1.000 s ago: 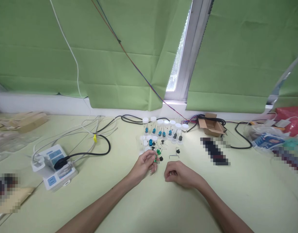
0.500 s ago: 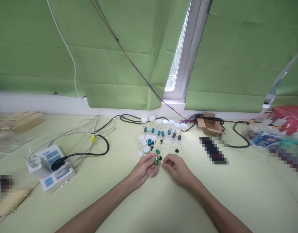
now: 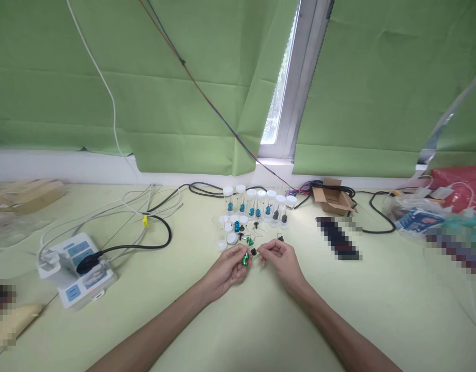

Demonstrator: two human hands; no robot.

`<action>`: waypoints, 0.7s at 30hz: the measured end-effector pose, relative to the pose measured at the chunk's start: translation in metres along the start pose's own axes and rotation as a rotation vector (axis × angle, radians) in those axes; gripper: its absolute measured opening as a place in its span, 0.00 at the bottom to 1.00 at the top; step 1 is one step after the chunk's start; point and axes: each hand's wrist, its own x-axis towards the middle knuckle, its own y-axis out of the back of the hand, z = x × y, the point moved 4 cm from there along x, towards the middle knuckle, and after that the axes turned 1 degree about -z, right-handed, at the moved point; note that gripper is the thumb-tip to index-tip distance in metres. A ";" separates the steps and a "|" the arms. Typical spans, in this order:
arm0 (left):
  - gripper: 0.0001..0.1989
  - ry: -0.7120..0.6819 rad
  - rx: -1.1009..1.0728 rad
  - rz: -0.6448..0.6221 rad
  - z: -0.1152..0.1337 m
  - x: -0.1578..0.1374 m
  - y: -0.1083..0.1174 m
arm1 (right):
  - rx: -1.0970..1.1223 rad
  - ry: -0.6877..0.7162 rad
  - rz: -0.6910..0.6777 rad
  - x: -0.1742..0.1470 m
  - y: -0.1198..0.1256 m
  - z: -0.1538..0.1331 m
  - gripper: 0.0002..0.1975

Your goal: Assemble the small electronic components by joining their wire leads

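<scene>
One green piece (image 3: 245,259) is pinched in our left hand (image 3: 229,269), partly covered by its fingers, well in from the far edge of the table (image 3: 241,330); our right hand (image 3: 283,262) presses its fingertips together (whether on anything, we cannot tell) beside a black part (image 3: 254,252).

A small, shiny green part (image 3: 245,259) is held in the left hand (image 3: 230,267) above the bench (image 3: 377,299), nearly upright with a slight lean, well in from the far edge; a thin metal rod rises from its top; a small black part (image 3: 254,252) lies on the bench between the green part and the right hand (image 3: 283,261), its finer shape too small to tell.
</scene>
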 end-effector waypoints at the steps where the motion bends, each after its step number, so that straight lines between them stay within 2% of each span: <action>1: 0.15 0.000 -0.003 0.000 0.000 0.000 0.000 | 0.034 -0.016 0.004 0.000 -0.001 0.001 0.15; 8: 0.14 0.008 -0.015 -0.025 -0.001 0.001 0.000 | 0.254 -0.096 -0.021 0.001 -0.005 0.009 0.13; 17: 0.14 0.009 -0.022 -0.050 -0.002 0.002 -0.001 | 0.259 -0.096 -0.052 0.001 -0.008 0.013 0.15; 21: 0.14 0.005 -0.015 -0.063 -0.003 0.003 0.000 | 0.247 -0.083 -0.015 0.001 -0.009 0.013 0.19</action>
